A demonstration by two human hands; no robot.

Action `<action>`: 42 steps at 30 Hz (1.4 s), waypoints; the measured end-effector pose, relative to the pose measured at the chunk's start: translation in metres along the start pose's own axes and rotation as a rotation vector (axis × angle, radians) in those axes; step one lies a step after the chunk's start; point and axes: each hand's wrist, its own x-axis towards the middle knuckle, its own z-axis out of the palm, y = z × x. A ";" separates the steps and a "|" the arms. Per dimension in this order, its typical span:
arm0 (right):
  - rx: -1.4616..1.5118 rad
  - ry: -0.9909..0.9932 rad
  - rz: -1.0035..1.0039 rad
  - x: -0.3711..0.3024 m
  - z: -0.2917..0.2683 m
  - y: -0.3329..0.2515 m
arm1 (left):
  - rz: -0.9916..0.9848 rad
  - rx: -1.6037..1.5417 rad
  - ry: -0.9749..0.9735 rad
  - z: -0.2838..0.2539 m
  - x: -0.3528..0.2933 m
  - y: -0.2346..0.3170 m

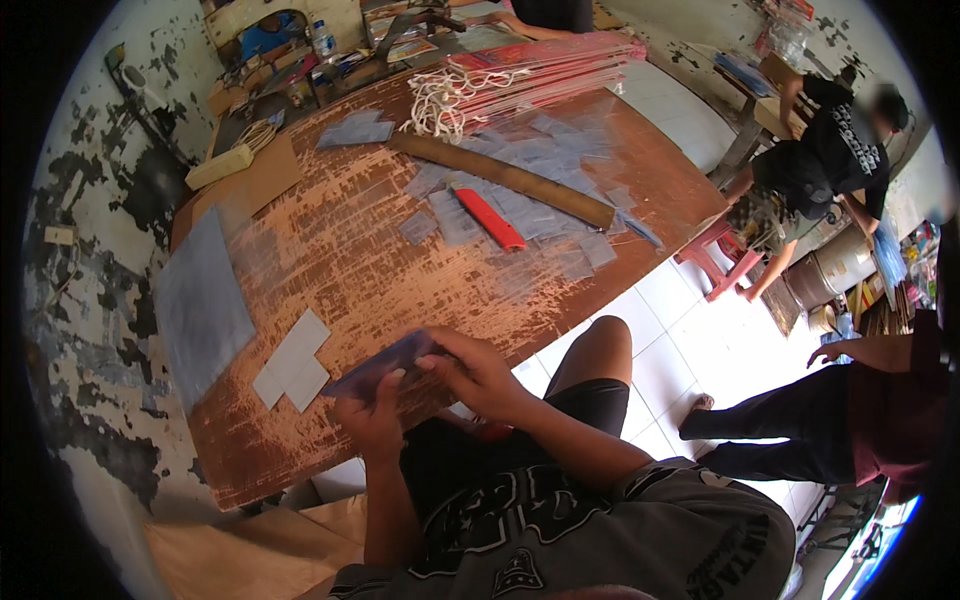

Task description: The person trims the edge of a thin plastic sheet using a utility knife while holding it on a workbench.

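Observation:
Both of my hands hold a bluish clear plastic piece (375, 368), possibly a thin stack, above the table's near edge. My left hand (372, 412) grips its lower side with the thumb up. Over its right end, my right hand (478, 378) is closed with thumb and fingers. Just left of them lie white rectangular cards (293, 362), partly overlapping. A large bluish plastic sheet (205, 300) lies beyond the cards at the left edge. Farther off, many small clear plastic pieces (460, 220) are spread loosely, with a red long-handled tool (488, 218) on top.
A long brown strip (500, 180) rests across the plastic pieces on the worn brown table (350, 280). Red bundles with white cords (530, 85) lie at the far side. Cardboard (250, 185) sits far left. Several people stand or work nearby, one (825, 135) beside a red stool (722, 262).

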 end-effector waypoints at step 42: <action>-0.375 -0.148 -0.020 0.002 -0.026 -0.009 | -0.028 0.124 -0.001 -0.004 -0.008 0.006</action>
